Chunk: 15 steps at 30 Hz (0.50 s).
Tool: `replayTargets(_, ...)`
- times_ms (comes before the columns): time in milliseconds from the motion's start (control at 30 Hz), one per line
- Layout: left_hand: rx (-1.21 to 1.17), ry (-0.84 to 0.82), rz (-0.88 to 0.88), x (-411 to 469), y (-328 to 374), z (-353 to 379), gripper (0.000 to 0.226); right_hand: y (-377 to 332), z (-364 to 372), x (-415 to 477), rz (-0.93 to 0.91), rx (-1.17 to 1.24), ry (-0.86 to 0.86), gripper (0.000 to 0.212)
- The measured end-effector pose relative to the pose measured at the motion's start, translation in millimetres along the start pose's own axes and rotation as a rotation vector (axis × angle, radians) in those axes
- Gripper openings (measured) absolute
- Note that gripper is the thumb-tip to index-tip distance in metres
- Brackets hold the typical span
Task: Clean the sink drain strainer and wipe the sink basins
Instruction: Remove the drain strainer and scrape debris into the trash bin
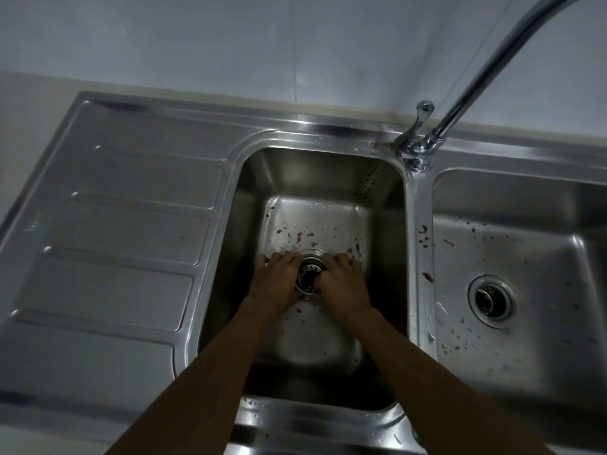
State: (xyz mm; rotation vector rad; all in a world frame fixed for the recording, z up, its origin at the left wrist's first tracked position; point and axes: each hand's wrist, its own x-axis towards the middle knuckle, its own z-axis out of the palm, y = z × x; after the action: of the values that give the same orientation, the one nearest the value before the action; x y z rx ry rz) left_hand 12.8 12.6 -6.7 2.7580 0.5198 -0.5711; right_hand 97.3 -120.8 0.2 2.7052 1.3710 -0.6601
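centre frame | my left hand (pixel 279 280) and right hand (pixel 341 284) curled closed around drain strainer (pixel 308 274) | basin (pixel 315 178) floor speckled

The scene is dim, with a cool grey-blue cast and soft, grainy detail throughout. Light seems to fall from above and behind the camera, leaving pale glare streaks on the steel rim (pixel 315 128) at 12 o'clock and on the curved faucet spout (pixel 492 64) toward 1 o'clock. The near wall of the left basin (pixel 295 385) lies in deep shadow. Both forearms read as dark, nearly featureless shapes. Wide-angle distortion bows the drainboard (pixel 108 244) edges at 9 o'clock, and the corners darken.
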Motion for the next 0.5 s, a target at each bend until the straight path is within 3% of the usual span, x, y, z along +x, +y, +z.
replayTargets(167,-0.109,0.031,0.025,-21,-1,-19,0.084,-5,-14,-21,-0.039,0.020,0.107,0.066)
replayTargets(367,-0.111,0.049,0.072,-61,11,-82,0.079,-16,-62,-63,0.039,0.120,0.261,0.092)
replayTargets(500,-0.080,0.119,0.161,-88,37,-129,0.079,-13,-102,-101,0.079,0.153,0.339,0.085)
